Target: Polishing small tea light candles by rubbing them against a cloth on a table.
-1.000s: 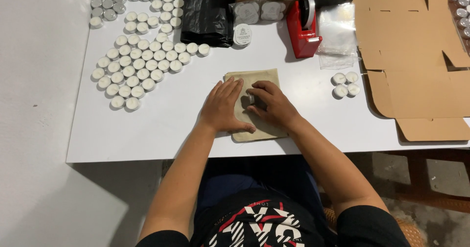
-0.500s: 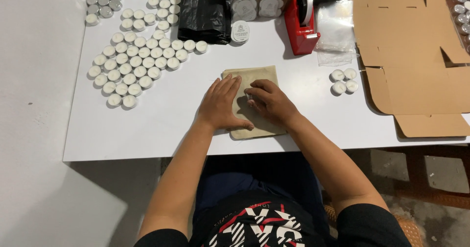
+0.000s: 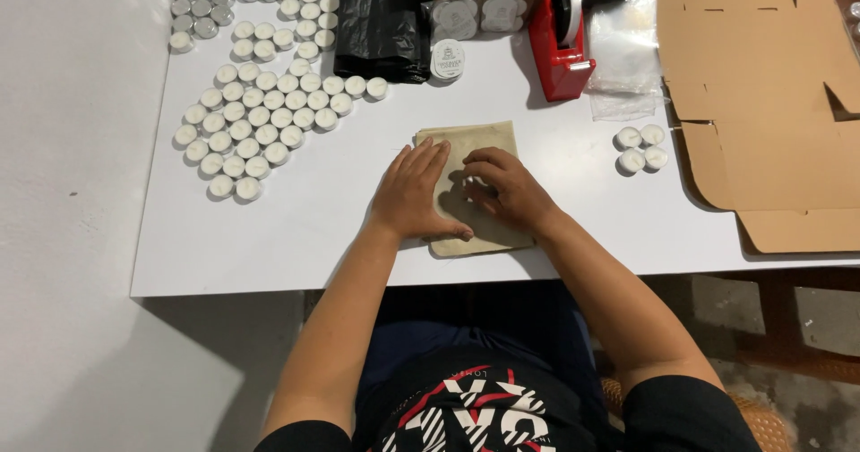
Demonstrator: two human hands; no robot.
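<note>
Brown paper pouch [image 3: 484, 138] lies on the white surface [image 3: 305, 228], left hand [image 3: 414, 197] flat on it, right hand [image 3: 506, 188] curled, pinching it, tealights [image 3: 260, 120] well left.

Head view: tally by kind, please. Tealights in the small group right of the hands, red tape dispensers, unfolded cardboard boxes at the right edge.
Tealights: 4
Red tape dispenser: 1
Unfolded cardboard box: 1
Total: 6
</note>
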